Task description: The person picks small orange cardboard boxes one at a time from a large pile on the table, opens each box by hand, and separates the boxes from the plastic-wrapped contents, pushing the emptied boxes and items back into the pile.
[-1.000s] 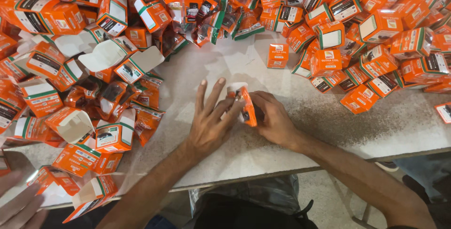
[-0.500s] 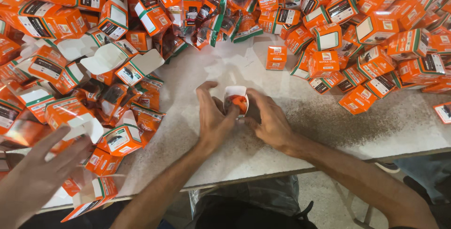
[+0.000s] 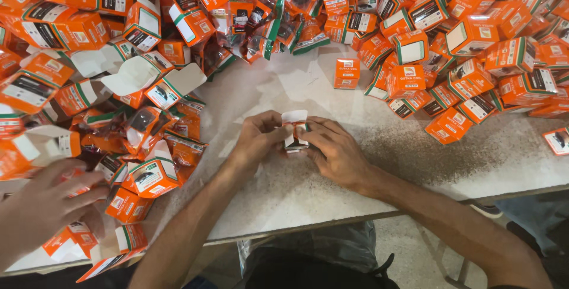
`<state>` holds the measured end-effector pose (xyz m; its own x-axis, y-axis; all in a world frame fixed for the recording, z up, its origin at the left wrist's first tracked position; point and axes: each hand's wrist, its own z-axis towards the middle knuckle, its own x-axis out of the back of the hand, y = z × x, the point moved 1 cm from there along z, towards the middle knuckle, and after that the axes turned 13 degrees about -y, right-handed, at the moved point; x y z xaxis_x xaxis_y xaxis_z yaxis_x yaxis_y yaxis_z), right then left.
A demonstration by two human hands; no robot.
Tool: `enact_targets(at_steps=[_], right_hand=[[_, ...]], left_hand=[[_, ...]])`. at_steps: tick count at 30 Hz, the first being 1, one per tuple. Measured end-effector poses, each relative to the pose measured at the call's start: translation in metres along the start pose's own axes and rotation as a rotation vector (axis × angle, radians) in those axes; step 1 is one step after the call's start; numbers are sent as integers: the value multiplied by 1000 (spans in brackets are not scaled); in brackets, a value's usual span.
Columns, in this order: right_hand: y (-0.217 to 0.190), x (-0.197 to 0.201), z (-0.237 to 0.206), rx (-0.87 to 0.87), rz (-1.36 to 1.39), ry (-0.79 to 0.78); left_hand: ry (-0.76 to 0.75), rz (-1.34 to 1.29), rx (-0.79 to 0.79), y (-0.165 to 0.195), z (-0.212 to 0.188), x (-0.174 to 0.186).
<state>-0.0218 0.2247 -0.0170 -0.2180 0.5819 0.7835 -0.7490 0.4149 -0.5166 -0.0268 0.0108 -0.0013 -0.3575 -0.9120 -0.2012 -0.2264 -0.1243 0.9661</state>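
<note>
1. another person's hand (image 3: 44, 203) rests on the orange cartons (image 3: 136, 176) heaped at the left of the desk (image 3: 284, 194).
2. left hand (image 3: 258, 141) pinches the small box's (image 3: 294, 130) left side.
3. the box stands mid-desk, white flap up, seemingly half open.
4. right hand (image 3: 335, 152) grips its right side.
5. more orange boxes (image 3: 468, 69) lie piled at the right.

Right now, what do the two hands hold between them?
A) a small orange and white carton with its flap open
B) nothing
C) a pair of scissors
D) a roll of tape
A: the left hand and right hand grip the small carton, white flap up.
</note>
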Motion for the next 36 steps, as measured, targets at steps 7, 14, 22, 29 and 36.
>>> enact_targets(at_steps=[7,14,22,29,36], right_hand=[[3,2,-2,-85,88,-8],[5,1,-2,-179,199,-54],[7,4,-4,-152,182,-58],[13,-14,-11,-64,245,-11],[7,-4,-5,27,-2,1]], left_hand=[[113,902,-613,-8,-10,-14],[-45,1077,-694,-2,-23,-19],[-102,1204,-743,-1,-23,-18],[-222,1267,-686,4,-29,-18],[-211,1083,-621,5,-30,-11]])
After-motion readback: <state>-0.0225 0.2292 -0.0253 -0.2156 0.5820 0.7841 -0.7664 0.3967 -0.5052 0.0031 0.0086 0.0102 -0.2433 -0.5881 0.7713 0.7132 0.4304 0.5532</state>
